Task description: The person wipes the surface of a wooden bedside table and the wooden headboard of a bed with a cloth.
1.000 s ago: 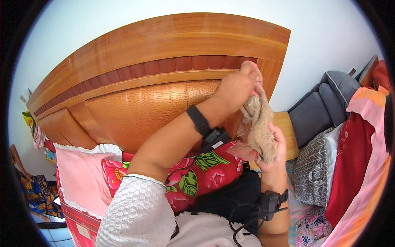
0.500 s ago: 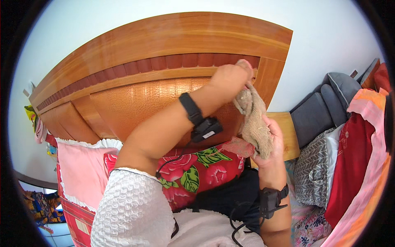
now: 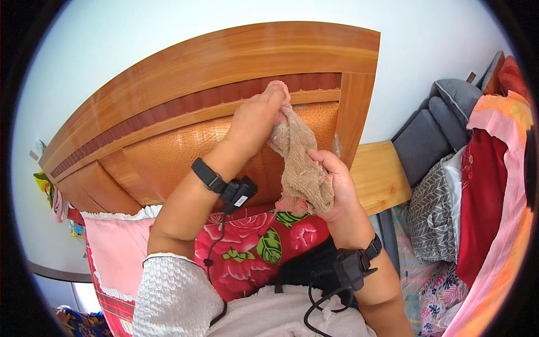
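Observation:
A crumpled beige cloth (image 3: pixel 297 151) with pinkish edges hangs between my two hands, in front of the wooden headboard (image 3: pixel 224 50). My left hand (image 3: pixel 255 115) is raised higher and pinches the cloth's upper end, level with the row of dark red slats. Lower and to the right, my right hand (image 3: pixel 338 182) grips the cloth's bulky lower part, with the thumb lying over it. The fingers of that hand are mostly hidden behind the fabric. A pink fringe of the cloth droops over the red floral bedding below.
Under my arms lies a red floral pillow or blanket (image 3: pixel 241 247). At left is a pink frilled pillow (image 3: pixel 118 244). Right of the headboard stand a light wooden surface (image 3: pixel 382 177) and grey cushions (image 3: pixel 426 151). Folded textiles, including a red cloth (image 3: pixel 483 196), are piled further right.
Both hands and the cloth have shifted left in view, across the headboard's padded panel. The view itself has also shifted a little. Both hands keep their hold on the cloth.

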A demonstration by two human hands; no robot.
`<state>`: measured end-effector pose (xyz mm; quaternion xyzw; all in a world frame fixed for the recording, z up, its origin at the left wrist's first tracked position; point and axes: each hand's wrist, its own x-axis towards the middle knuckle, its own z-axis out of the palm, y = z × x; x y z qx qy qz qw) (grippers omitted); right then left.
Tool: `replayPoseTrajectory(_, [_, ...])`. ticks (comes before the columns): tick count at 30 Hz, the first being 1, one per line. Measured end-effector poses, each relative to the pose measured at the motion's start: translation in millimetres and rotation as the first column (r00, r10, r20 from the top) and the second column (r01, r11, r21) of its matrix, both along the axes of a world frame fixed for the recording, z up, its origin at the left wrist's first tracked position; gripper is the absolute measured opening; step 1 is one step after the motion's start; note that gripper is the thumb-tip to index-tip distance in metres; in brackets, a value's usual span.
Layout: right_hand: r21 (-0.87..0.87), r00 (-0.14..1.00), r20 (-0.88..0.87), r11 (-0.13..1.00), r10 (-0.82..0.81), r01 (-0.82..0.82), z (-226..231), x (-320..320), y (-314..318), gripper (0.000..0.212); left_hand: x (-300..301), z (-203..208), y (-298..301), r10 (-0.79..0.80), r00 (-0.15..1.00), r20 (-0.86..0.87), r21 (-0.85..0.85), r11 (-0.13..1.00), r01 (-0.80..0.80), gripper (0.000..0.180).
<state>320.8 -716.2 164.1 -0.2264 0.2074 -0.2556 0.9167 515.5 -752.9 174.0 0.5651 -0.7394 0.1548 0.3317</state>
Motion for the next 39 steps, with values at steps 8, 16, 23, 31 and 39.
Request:
replayPoseTrajectory(8, [0.055,0.997,0.071,0.998,-0.03,0.027,-2.1,-8.2,-8.8,0.036,-15.7,16.5,-14.2,0.054,0.989,0.137,0.156,0.985,-0.076,0.021])
replayPoseTrajectory(16, [-0.074,0.997,0.052,0.995,-0.065,0.069,20.2,-48.9,2.5,0.039,-5.3,37.9,24.8,-0.094,0.539,-0.837,0.173,0.889,0.424,0.018])
replayPoseTrajectory(23, [-0.369,0.93,-0.057,0.873,-0.363,0.318,-6.2,-59.0,-0.3,0.047,-89.7,-10.0,86.8,-0.253,-0.131,-0.959,-0.283,0.785,0.552,0.006])
replayPoseTrajectory(31, [-0.69,0.94,-0.077,0.698,-0.332,0.19,21.4,-79.2,4.5,0.069,-107.2,-1.5,74.6,-0.317,-0.315,-0.895,-0.446,0.589,0.674,0.014])
replayPoseTrajectory(39, [-0.367,0.963,0.072,0.891,-0.26,0.267,28.1,-70.0,4.2,0.046,-118.8,-13.1,59.2,-0.354,-0.372,-0.858,-0.511,0.511,0.691,0.019])
